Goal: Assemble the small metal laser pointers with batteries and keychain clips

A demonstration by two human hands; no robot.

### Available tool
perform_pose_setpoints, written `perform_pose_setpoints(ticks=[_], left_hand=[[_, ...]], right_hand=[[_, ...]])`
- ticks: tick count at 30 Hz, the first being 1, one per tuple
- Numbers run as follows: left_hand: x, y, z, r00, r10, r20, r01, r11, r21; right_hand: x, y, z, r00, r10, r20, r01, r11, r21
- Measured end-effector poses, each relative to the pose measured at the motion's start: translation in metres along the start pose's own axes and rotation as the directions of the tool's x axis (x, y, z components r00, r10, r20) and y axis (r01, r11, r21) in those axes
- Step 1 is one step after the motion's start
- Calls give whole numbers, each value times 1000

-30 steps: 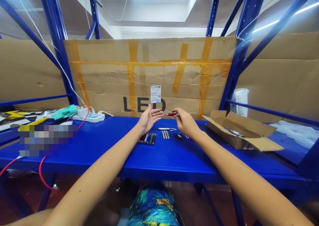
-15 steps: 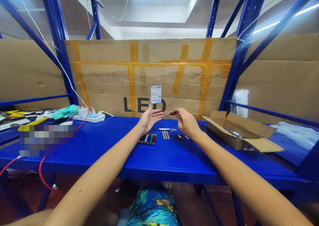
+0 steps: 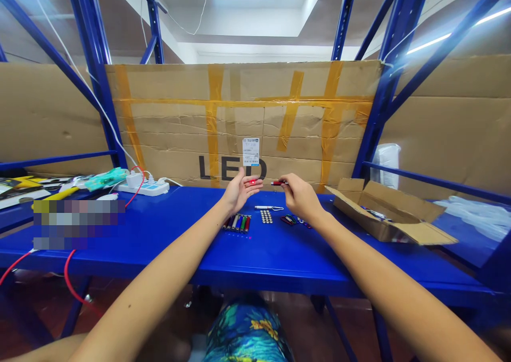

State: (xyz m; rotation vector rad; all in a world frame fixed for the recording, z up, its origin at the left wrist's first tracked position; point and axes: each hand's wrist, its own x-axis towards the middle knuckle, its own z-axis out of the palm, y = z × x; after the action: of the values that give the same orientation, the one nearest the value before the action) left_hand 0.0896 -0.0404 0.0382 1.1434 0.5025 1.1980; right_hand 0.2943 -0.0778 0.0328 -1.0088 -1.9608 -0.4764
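My right hand (image 3: 300,196) grips a small red laser pointer (image 3: 277,183) between thumb and fingers, its tip aimed left. Facing it, my left hand (image 3: 238,191) is held up open, with a bright red dot on its fingers. Below that hand, several coloured tubes (image 3: 240,223) of the same kind lie side by side. To their right sit rows of button cells (image 3: 266,216), and behind these a silver tube with a clip (image 3: 268,208). Carabiner clips (image 3: 288,220) lie under my right hand.
An open cardboard box (image 3: 383,218) with metal items inside stands on the right of the blue table (image 3: 167,245). At the left are a power strip (image 3: 154,187), a red cable (image 3: 68,277) and a blurred-out patch. A large cardboard panel (image 3: 179,128) closes off the back.
A red light dot has appeared on the fingers of my left hand, and a small reddish spot on the table below the tubes. Both hands stay almost still.
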Motion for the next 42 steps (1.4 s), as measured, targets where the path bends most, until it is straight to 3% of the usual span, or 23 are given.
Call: perform_pose_setpoints(ticks=[23,27,29,31,33,36,42], left_hand=[[4,-2,-4,1000,0,23,0,1000,-1],[7,-7,-6,997,72,18,-73,990,121],[8,-11,-6,984,175,22,-174,938,299],[8,-16,-5,962,258,90,-270,848,456],[8,-20,-4,947,267,175,-320,788,527],[10,-23,-5,946,239,218,-323,742,588],[25,-21,-12,948,279,152,-291,570,768]], right_hand=[[1,-1,-1,1000,-12,17,11,999,38],[2,2,2,1000,30,9,-31,989,142],[3,5,6,998,42,55,-53,973,224],[3,8,11,989,53,140,-95,946,309],[3,11,17,973,81,217,-161,910,382],[4,17,26,956,113,271,-232,858,459],[7,44,43,913,182,366,-347,819,458]])
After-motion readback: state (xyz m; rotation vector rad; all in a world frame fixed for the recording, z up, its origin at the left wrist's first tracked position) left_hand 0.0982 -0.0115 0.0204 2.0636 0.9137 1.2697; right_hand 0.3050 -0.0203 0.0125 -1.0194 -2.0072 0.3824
